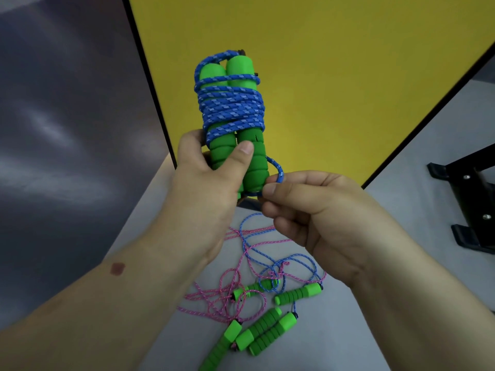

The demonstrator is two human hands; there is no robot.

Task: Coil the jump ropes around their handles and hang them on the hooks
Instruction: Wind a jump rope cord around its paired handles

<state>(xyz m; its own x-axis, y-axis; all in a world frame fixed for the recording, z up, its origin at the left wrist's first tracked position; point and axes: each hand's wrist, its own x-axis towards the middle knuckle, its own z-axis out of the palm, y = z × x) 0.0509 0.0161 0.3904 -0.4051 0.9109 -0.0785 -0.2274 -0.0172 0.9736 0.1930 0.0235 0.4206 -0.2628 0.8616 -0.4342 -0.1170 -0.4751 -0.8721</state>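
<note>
A blue jump rope (230,108) is wound in several turns around its two green foam handles (238,156), which stand upright side by side in front of a yellow panel. My left hand (211,178) grips the lower part of the handles, thumb across the front. My right hand (308,215) pinches the rope's loose end loop (278,170) beside the handle bottoms. Below, on the grey table (334,344), lie tangled pink ropes (222,295) and a blue rope (284,266) with several green handles (297,293).
A yellow panel (334,76) with a black frame stands behind the table. A black metal rack foot (471,207) sits at the right. A dark grey floor area (67,129) lies to the left.
</note>
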